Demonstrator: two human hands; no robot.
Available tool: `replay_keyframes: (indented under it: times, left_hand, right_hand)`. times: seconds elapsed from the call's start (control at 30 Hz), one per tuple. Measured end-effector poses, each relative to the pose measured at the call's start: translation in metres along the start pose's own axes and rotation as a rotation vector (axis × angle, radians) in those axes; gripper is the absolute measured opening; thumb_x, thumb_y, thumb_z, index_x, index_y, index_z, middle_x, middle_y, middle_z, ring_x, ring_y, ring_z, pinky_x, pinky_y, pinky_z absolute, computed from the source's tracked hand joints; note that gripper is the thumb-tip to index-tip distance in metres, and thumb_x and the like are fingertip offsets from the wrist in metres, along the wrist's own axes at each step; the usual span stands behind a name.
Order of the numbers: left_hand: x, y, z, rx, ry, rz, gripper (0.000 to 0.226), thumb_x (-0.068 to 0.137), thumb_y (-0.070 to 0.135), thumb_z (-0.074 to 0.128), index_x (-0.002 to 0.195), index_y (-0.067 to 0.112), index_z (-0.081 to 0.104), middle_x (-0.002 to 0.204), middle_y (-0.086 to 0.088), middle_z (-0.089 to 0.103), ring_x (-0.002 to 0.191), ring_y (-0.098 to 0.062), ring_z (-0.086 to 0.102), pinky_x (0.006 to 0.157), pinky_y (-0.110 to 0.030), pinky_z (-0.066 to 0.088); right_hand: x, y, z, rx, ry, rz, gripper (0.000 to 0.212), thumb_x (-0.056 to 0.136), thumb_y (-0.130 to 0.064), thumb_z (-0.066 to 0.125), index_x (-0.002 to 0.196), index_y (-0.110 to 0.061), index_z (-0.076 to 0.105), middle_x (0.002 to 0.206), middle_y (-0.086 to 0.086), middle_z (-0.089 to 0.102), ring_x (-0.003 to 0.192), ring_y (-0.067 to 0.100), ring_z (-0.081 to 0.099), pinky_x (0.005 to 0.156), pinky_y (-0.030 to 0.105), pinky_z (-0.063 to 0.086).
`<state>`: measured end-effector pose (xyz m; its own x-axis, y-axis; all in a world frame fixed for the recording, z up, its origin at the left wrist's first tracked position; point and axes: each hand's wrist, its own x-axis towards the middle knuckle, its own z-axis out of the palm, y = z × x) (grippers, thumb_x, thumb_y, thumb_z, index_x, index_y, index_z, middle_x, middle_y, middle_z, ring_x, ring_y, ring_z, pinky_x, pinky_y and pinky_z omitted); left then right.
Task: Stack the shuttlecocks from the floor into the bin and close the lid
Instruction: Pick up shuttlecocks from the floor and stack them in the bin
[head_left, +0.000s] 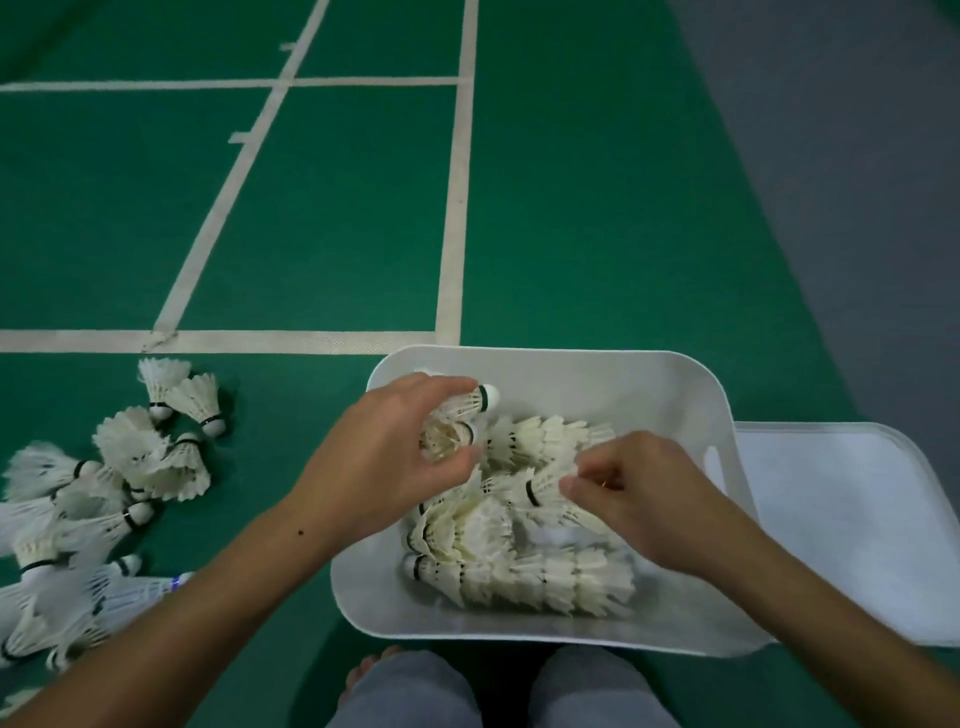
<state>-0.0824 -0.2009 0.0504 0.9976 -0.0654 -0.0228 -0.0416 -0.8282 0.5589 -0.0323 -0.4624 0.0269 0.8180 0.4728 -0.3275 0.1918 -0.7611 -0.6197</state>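
Observation:
A white plastic bin (623, 384) stands on the green court floor in front of me. Inside lie several rows of nested white shuttlecocks (524, 577). My left hand (384, 457) hovers over the bin's left side and grips two shuttlecocks (467, 410), cork ends pointing right. My right hand (639, 499) reaches into the bin and pinches the feathers of a shuttlecock (540, 488) lying there. A loose pile of shuttlecocks (93, 499) lies on the floor to the left. The white lid (852, 525) lies flat beside the bin on the right.
White court lines (452, 208) cross the green floor beyond the bin. A grey floor strip (857, 156) runs along the right. My knees in grey trousers (498, 691) and a bare foot (363, 670) sit just below the bin.

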Motion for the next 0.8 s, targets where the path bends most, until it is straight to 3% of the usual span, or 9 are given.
replay_keyframes:
  times: [0.1, 0.3, 0.43, 0.53, 0.63, 0.73, 0.8]
  left_hand:
    - [-0.004, 0.000, 0.003, 0.049, -0.018, 0.017, 0.063, 0.088, 0.058, 0.064, 0.145, 0.031, 0.059, 0.132, 0.014, 0.067, 0.112, -0.009, 0.066, 0.093, -0.041, 0.058]
    - [-0.019, 0.010, -0.001, 0.067, -0.011, 0.009, 0.061, 0.088, 0.059, 0.062, 0.144, 0.036, 0.057, 0.131, 0.017, 0.066, 0.109, -0.008, 0.066, 0.091, -0.042, 0.058]
    - [-0.032, 0.011, -0.006, 0.075, 0.002, -0.004, 0.061, 0.087, 0.061, 0.062, 0.143, 0.040, 0.055, 0.134, 0.020, 0.063, 0.112, -0.008, 0.065, 0.092, -0.043, 0.058]
    - [-0.041, 0.011, -0.008, 0.072, -0.007, -0.007, 0.062, 0.087, 0.059, 0.065, 0.145, 0.041, 0.052, 0.137, 0.021, 0.063, 0.113, -0.005, 0.064, 0.093, -0.042, 0.057]
    - [-0.045, 0.010, -0.009, 0.099, -0.047, -0.026, 0.072, 0.087, 0.055, 0.073, 0.150, 0.042, 0.040, 0.116, 0.018, 0.067, 0.088, -0.006, 0.063, 0.081, -0.039, 0.057]
    - [-0.043, 0.006, -0.009, 0.114, -0.104, -0.028, 0.085, 0.085, 0.056, 0.076, 0.153, 0.043, 0.026, 0.130, 0.014, 0.061, 0.092, -0.013, 0.068, 0.086, -0.042, 0.056]
    - [-0.039, 0.003, -0.009, 0.123, -0.132, -0.010, 0.087, 0.085, 0.056, 0.077, 0.153, 0.043, 0.024, 0.136, 0.013, 0.062, 0.096, -0.013, 0.068, 0.088, -0.040, 0.056]
  right_hand:
    - [-0.001, 0.003, 0.018, -0.009, -0.044, 0.023, 0.050, 0.091, -0.033, 0.074, 0.051, -0.017, 0.049, 0.048, -0.004, 0.048, 0.047, 0.010, 0.042, 0.054, 0.028, 0.039]
    - [-0.001, -0.010, 0.047, -0.016, -0.083, 0.059, 0.031, 0.090, -0.030, 0.076, 0.067, -0.011, 0.071, 0.066, 0.008, 0.070, 0.062, 0.020, 0.066, 0.053, 0.021, 0.040]
    - [0.005, -0.020, 0.057, 0.005, -0.132, 0.075, 0.032, 0.093, -0.023, 0.073, 0.066, -0.006, 0.069, 0.058, 0.007, 0.061, 0.051, 0.014, 0.052, 0.049, 0.018, 0.037]
    - [0.010, -0.023, 0.068, 0.007, -0.132, 0.066, 0.039, 0.093, -0.017, 0.072, 0.056, -0.013, 0.063, 0.050, -0.004, 0.053, 0.046, 0.009, 0.046, 0.047, 0.012, 0.032]
    - [0.015, -0.020, 0.068, 0.048, -0.143, 0.089, 0.047, 0.093, -0.020, 0.075, 0.051, -0.018, 0.055, 0.043, -0.008, 0.049, 0.043, 0.004, 0.044, 0.046, 0.012, 0.035]
    - [0.015, -0.017, 0.057, 0.044, -0.211, 0.099, 0.038, 0.091, -0.030, 0.078, 0.061, -0.012, 0.063, 0.057, -0.006, 0.056, 0.056, 0.008, 0.052, 0.068, 0.035, 0.056]
    - [0.009, -0.016, 0.044, 0.012, -0.233, 0.106, 0.031, 0.089, -0.042, 0.079, 0.093, -0.011, 0.076, 0.088, -0.003, 0.073, 0.080, 0.012, 0.066, 0.085, 0.040, 0.059]
